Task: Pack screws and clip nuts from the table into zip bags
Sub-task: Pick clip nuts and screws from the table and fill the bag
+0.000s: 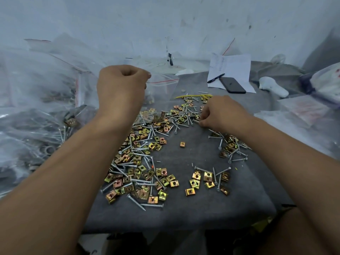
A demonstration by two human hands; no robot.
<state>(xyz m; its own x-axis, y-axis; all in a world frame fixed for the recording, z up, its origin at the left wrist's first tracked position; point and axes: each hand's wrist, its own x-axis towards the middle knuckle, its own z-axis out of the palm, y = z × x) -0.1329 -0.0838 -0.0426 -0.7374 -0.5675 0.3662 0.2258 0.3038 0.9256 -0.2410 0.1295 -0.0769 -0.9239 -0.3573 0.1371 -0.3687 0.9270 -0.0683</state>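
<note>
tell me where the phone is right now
In the head view the dark phone lies at the far right of the table, partly on a white sheet of paper, just right of a pen and beyond the right hand.

We see the screws (pixel 139 181) and clip nuts (pixel 163 182) mixed in a loose spread across the middle of the tabletop (pixel 184 214), with a smaller cluster toward its right edge. Filled zip bags (pixel 36 111) pile along the left edge. Behind the spread, toward the far right corner, a pen (pixel 215 78) and a phone (pixel 232 85) lie on a sheet of paper (pixel 233 69). One zip bag (pixel 161 89) stands behind the spread, left of the paper.
</note>
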